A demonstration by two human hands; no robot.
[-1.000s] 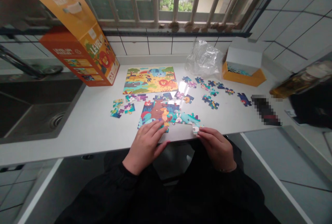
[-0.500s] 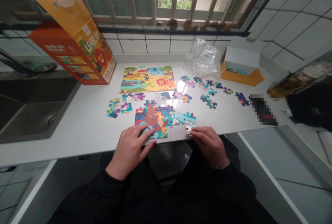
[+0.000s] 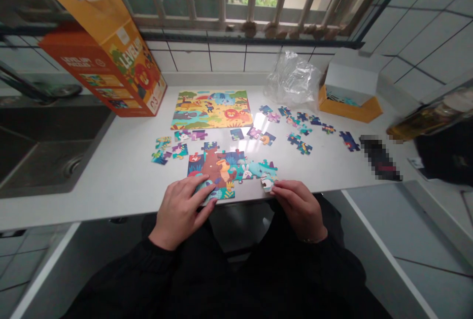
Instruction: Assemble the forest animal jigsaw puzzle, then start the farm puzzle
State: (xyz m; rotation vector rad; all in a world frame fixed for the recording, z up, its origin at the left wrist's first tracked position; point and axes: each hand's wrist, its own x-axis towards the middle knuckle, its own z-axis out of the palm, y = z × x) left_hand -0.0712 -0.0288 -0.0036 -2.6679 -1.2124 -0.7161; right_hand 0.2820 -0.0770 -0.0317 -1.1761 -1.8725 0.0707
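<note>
A partly joined jigsaw (image 3: 227, 167) with a brown bear and teal animals lies at the white counter's (image 3: 111, 181) front edge. My left hand (image 3: 183, 208) rests flat on its lower left corner, fingers stretched out. My right hand (image 3: 299, 206) pinches a loose puzzle piece (image 3: 266, 182) against the jigsaw's lower right end. A finished animal puzzle (image 3: 212, 110) lies further back. Several loose pieces (image 3: 299, 129) are scattered to the right and a few more loose pieces (image 3: 173, 144) to the left.
An orange puzzle box (image 3: 107, 48) leans at the back left beside a steel sink (image 3: 40, 156). A clear plastic bag (image 3: 291, 80) and a small orange box with a white lid (image 3: 349, 92) stand at the back right. A barred window runs behind.
Both hands and the jigsaw sit slightly further left in view as the head shifted. My right hand keeps the piece at the jigsaw's right end; my left hand stays flat.
</note>
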